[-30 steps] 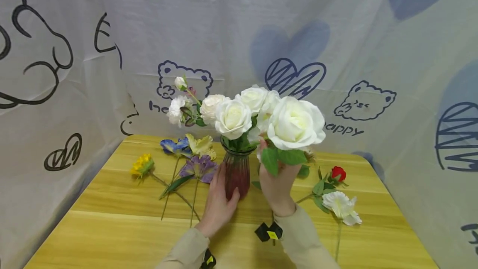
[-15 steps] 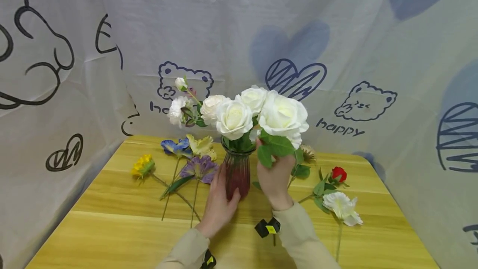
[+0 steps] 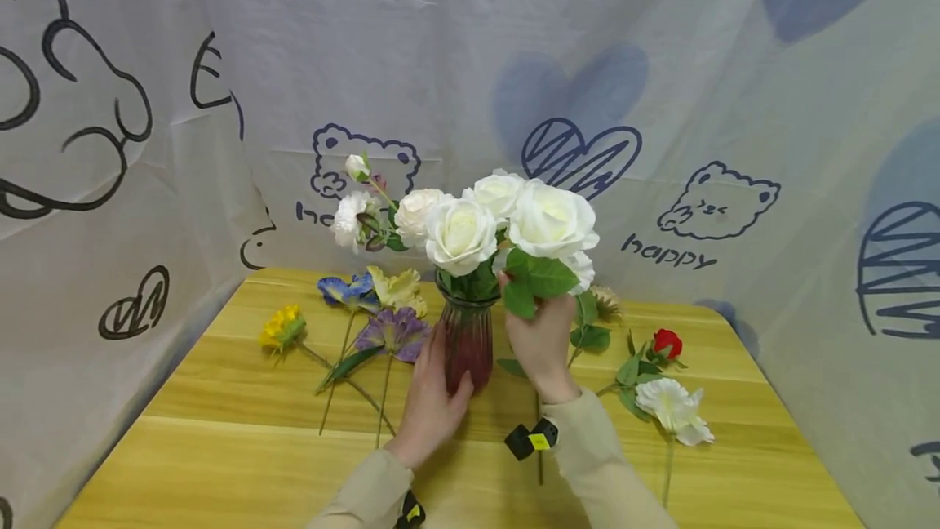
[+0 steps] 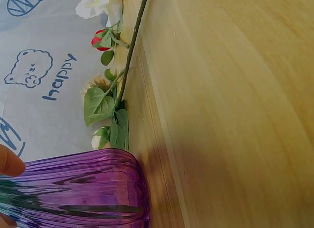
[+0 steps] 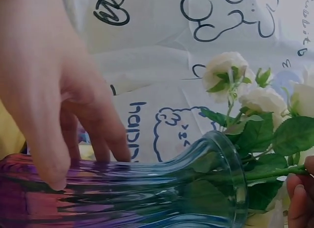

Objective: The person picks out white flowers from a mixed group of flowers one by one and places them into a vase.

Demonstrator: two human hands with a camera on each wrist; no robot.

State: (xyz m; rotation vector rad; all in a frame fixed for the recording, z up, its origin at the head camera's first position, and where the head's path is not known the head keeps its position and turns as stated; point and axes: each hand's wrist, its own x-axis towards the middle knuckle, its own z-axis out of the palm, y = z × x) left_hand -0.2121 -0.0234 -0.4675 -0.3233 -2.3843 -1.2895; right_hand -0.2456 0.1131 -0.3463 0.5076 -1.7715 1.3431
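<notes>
A ribbed glass vase [image 3: 472,341], purple low down and bluish at the neck in the right wrist view, stands upright on the table. My left hand [image 3: 432,408] grips its lower body, thumb in front. Several white roses [image 3: 461,237] and a paler spray [image 3: 354,219] rise from its mouth. Right of the rim, my right hand [image 3: 542,341] holds a large white rose [image 3: 552,219] below its green leaves [image 3: 539,277]. The right wrist view shows fingertips [image 5: 297,198] pinching a green stem [image 5: 272,175] at the mouth; stems show inside the glass.
Left on the table [image 3: 220,439] lie a yellow flower [image 3: 282,328], a blue one [image 3: 348,292], a pale yellow one [image 3: 398,291] and a purple one [image 3: 393,333]. Right lie a red rose [image 3: 667,343], a white flower [image 3: 674,410] and a beige bloom [image 3: 605,302]. A printed cloth [image 3: 455,64] hangs behind.
The large white rose has moved left and slightly down, closer to the vase, with my right hand. My left hand keeps its place on the vase.
</notes>
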